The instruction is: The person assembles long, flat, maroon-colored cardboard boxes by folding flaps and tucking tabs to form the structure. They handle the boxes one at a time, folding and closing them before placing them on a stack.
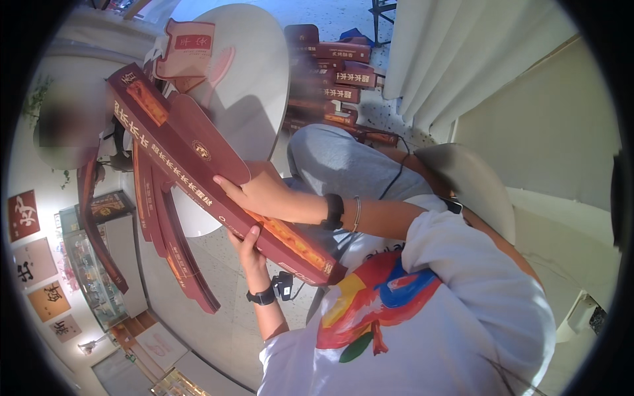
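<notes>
A long maroon cardboard box (170, 173) with pale lettering and pictures of a golden baked food lies slantwise across my view. A rounded maroon flap (214, 142) with a round emblem stands out from its upper side. My left hand (248, 249) grips the box from below, its thumb over the lower edge. A black band with a small black device is strapped to that wrist. My right hand (254, 191) holds the box near the base of the flap, one finger stretched along it and the others partly hidden. A black band and a bracelet circle the right wrist.
Behind the box stands a white round table (254, 59) with a pink printed bag (188, 49) and a pink handled object (221, 68). Several similar boxes (340, 72) are stacked on the floor beyond. More long boxes (175, 241) lean below mine. A white curtain (462, 59) hangs at right.
</notes>
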Available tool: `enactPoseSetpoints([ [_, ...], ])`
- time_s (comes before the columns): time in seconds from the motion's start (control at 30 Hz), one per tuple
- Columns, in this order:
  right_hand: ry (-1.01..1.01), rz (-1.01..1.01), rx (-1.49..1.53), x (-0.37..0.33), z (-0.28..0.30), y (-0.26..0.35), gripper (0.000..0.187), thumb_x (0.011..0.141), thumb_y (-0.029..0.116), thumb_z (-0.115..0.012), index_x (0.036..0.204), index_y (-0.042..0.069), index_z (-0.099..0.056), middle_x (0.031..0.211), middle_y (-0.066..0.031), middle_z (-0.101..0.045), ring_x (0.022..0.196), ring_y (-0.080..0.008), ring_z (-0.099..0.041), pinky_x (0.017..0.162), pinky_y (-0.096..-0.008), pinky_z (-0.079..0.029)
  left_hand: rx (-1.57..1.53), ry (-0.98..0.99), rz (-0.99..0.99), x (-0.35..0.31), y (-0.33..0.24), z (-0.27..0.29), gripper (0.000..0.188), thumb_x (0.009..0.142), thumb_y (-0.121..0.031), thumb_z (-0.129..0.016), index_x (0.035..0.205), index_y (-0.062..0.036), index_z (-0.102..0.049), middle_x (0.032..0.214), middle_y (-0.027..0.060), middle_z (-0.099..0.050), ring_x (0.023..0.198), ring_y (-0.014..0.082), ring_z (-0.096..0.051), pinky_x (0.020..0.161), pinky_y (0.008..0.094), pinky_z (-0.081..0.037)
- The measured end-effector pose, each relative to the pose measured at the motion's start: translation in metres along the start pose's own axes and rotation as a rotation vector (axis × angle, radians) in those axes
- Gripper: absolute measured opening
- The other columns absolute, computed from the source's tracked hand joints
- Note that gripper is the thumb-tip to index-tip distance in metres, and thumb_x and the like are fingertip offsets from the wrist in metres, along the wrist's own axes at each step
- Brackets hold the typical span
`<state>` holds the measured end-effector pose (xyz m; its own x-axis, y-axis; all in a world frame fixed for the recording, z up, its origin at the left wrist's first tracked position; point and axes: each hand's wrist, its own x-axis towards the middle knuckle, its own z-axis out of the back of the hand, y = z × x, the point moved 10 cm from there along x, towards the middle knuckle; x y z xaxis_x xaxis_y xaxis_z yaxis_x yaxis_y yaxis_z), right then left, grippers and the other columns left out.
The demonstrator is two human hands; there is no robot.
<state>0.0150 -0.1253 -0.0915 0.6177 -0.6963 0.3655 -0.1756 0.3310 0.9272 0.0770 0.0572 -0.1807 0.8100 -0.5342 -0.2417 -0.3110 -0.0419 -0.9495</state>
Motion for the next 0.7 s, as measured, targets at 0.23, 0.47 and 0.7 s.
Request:
enactPoseSetpoints([
  [0.23, -0.047, -0.058, 0.163, -0.033, 0.019, -0.006, 0.025, 0.095, 0.026, -0.056, 0.094, 0.002, -0.063, 0.076, -0.0168, -0.066, 0.069, -0.0385, -0.064, 0.06, -0.0457, -0.049, 0.206, 0.133, -0.061, 0.005, -0.021, -0.02, 0.074, 0.075, -0.01, -0.073, 0.138, 0.0013, -0.036, 0.128, 0.0141, -0.051, 0.115, 0.0248, -0.054, 0.099, 0.0376, -0.046],
  [0.47, -0.078, 0.038, 0.452, -0.015, 0.035, -0.003, 0.032, 0.098, 0.019, -0.058, 0.12, -0.003, -0.058, 0.108, -0.0095, -0.067, 0.098, -0.0185, -0.063, 0.083, -0.0324, -0.05, 0.415, 0.167, -0.212, 0.006, -0.062, -0.055, 0.08, 0.065, -0.009, -0.086, 0.131, 0.002, -0.043, 0.112, 0.0124, -0.061, 0.098, 0.0205, -0.063, 0.087, 0.0326, -0.052],
  [0.7, 0.04, -0.216, 0.653, 0.01, 0.018, -0.041, 0.033, 0.102, 0.028, -0.051, 0.118, 0.0, -0.058, 0.099, 0.0003, -0.062, 0.087, -0.0047, -0.057, 0.071, -0.0211, -0.048, 0.178, 0.226, -0.055, 0.009, -0.037, -0.077, 0.076, 0.072, -0.012, -0.082, 0.135, -0.0005, -0.041, 0.117, 0.0112, -0.059, 0.105, 0.0188, -0.061, 0.09, 0.033, -0.051],
])
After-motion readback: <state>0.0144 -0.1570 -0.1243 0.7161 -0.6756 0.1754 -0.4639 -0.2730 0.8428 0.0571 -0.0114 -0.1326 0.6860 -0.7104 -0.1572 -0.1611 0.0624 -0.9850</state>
